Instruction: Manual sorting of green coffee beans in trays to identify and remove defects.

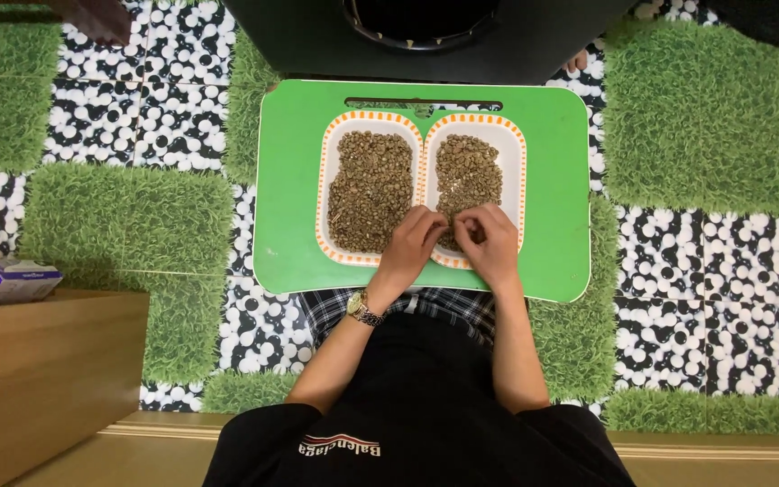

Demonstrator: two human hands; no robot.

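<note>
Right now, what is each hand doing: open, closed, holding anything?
Left hand: fingers curled, pinching among the beans in the right tray; hold cannot be told.
Right hand: the same.

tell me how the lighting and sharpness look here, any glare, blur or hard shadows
Head view: even, soft light, no glare on the green tray; only faint shadow under the left hand and right hand over the two-part dish; beans fairly sharp, fingertips slightly soft; edges look a little bowed.

Grass-and-pebble floor mats (696, 117) — wooden furniture (38, 361)
</note>
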